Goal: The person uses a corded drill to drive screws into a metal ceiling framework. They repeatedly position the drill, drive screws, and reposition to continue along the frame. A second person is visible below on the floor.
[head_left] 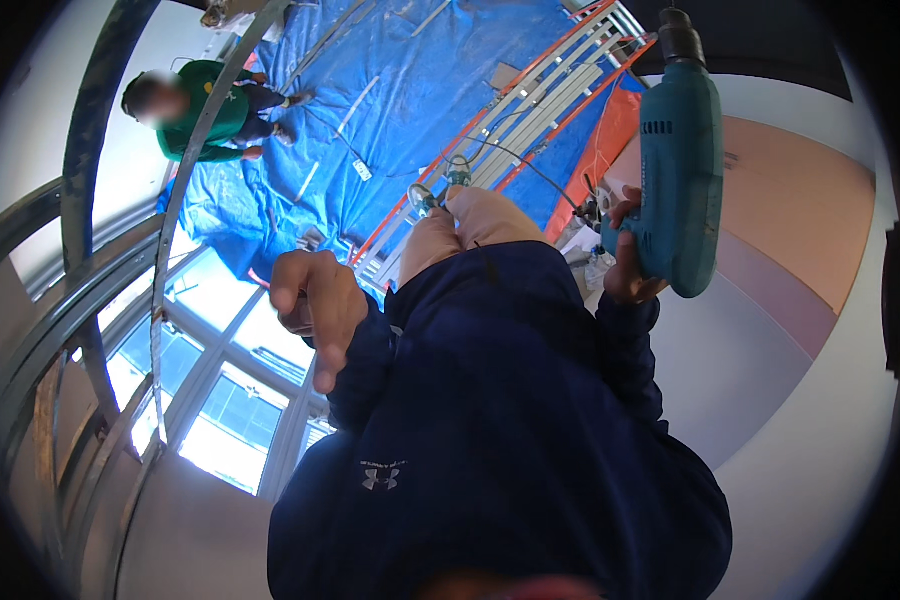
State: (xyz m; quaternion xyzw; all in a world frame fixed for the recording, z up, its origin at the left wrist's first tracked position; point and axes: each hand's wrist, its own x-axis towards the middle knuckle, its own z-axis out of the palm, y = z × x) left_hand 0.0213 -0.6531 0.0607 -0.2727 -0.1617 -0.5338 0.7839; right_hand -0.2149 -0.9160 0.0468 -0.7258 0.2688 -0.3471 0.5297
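Note:
A teal corded drill (682, 190) is gripped by its handle in my right hand (630, 265), with its dark chuck (680, 42) pointing up toward the top edge of the view. The tip of the bit is cut off by the frame. My left hand (322, 308) is raised in front of my body with nothing visible in it; its fingers are loosely bent and the thumb stands apart. Nearest to that hand, but not touching it, are the bright windows (232, 425) behind it.
Below my feet lies an orange-edged platform of metal slats (530, 115). A blue tarp (390, 60) covers the floor, with a white power strip (362, 170) and a cable (530, 165). A person in green (205, 110) stands at left, beyond curved-looking metal framing (85, 150).

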